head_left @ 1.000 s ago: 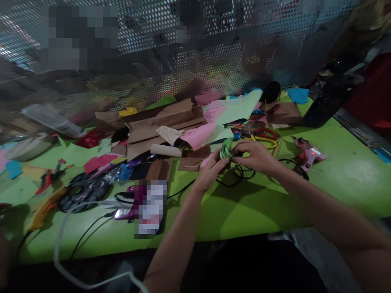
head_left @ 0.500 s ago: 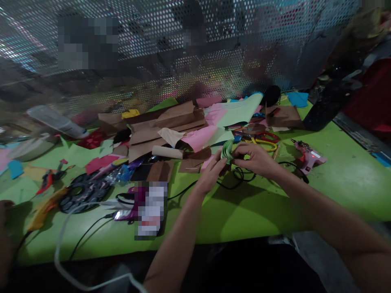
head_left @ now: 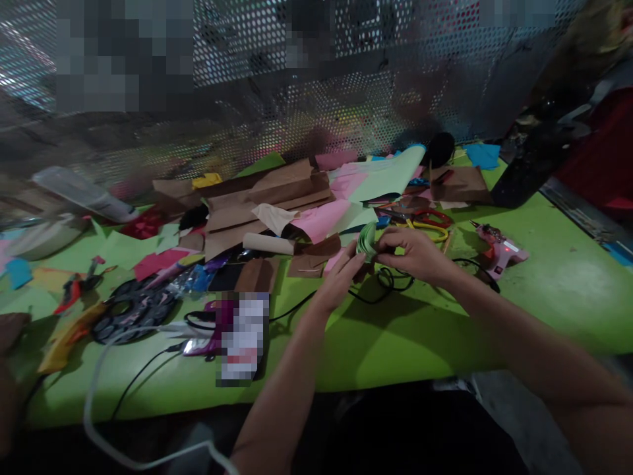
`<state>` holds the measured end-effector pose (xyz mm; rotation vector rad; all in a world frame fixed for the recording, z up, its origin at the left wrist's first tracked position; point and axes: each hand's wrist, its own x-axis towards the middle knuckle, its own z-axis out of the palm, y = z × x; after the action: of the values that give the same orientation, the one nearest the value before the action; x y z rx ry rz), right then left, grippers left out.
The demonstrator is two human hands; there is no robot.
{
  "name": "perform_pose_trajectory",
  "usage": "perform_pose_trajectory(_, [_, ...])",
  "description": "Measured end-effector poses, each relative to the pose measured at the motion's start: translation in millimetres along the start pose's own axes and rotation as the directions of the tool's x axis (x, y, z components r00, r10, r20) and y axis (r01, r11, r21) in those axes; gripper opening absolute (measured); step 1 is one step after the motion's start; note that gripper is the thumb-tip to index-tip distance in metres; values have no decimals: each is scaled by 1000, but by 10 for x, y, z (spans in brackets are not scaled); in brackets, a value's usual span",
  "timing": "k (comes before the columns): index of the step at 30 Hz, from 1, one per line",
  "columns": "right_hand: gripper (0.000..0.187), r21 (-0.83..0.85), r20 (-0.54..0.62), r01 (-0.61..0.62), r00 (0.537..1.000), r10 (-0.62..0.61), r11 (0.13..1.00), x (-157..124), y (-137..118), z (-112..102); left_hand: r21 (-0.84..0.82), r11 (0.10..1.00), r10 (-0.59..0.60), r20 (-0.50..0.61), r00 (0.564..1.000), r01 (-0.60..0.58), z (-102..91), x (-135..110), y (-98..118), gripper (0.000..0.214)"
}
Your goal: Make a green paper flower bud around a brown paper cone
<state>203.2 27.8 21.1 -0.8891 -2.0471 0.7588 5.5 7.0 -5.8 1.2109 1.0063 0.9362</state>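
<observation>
A small light-green piece of layered, curved paper strips [head_left: 366, 239] stands up between my two hands above the table. My left hand [head_left: 345, 272] is closed on it from the left and below, with the fingers pointing forward. My right hand [head_left: 413, 254] is pinched at its right side, thumb and fingertips together; the exact contact is partly hidden. Just behind lie pink and pale-green paper sheets [head_left: 386, 181]. Yellow-handled scissors [head_left: 431, 231] rest beyond my right hand, and a black cable [head_left: 390, 280] loops on the table below it.
A pink glue gun [head_left: 507, 254] lies on the green table [head_left: 410, 349] at right. Brown paper [head_left: 270, 191] and a pale roll [head_left: 268, 244] lie at the back. At left are a yellow glue gun [head_left: 69, 340] and a blurred co-worker's hand [head_left: 10, 396]. A perforated metal screen [head_left: 346, 92] stands behind.
My hands keep nearly the same hold on the green paper. At the left edge, the co-worker's hand has shifted and a brown piece now shows there. The camera view has moved slightly.
</observation>
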Motion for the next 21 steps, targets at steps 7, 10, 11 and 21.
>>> perform_pose_trajectory(7, [8, 78, 4, 21, 1000, -22, 997, 2, -3, -18, -87, 996, 41, 71, 997, -35, -9, 28, -9, 53])
perform_pose_trajectory(10, [8, 124, 9, 14, 1000, -15, 992, 4, 18, -19, -88, 995, 53, 73, 996, -47, -20, 33, -16, 53])
perform_pose_trajectory(11, [8, 130, 13, 9, 1000, -11, 991, 4, 24, -18, -92, 995, 54, 74, 996, -47, -24, 34, -20, 53])
perform_pose_trajectory(21, [10, 50, 18, 62, 998, -63, 997, -6, -33, -20, -95, 995, 30, 85, 996, -22, -22, 30, -11, 49])
